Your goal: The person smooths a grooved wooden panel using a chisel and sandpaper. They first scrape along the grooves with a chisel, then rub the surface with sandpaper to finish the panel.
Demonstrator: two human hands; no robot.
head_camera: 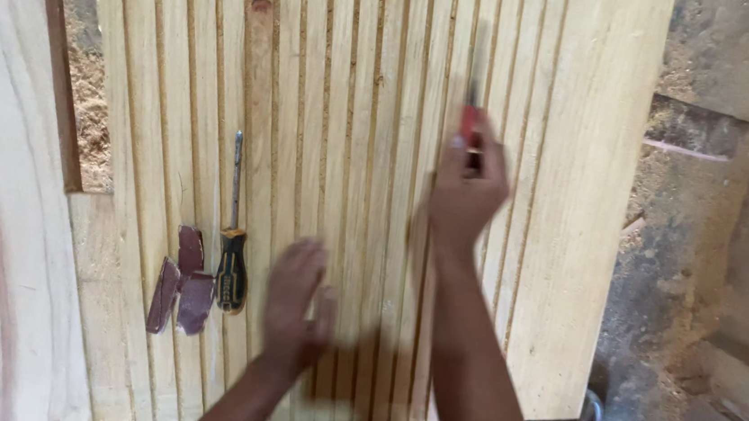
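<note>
My right hand [465, 191] pinches a red-handled tool [470, 130], blurred, in a groove of the grooved panel [348, 100]; my left hand [296, 301], spread flat, steadies it. A slip could gouge the wood.

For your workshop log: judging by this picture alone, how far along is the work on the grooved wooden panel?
Done: long parallel grooves already run down the wooden panel. In hand: the right hand works a red-handled tool in one groove; the left hand lies blurred on the wood. Unused: screwdriver and sandpaper scraps. What remains cannot be told.

pale grooved panel [348, 100], red tool [469, 128]
</note>
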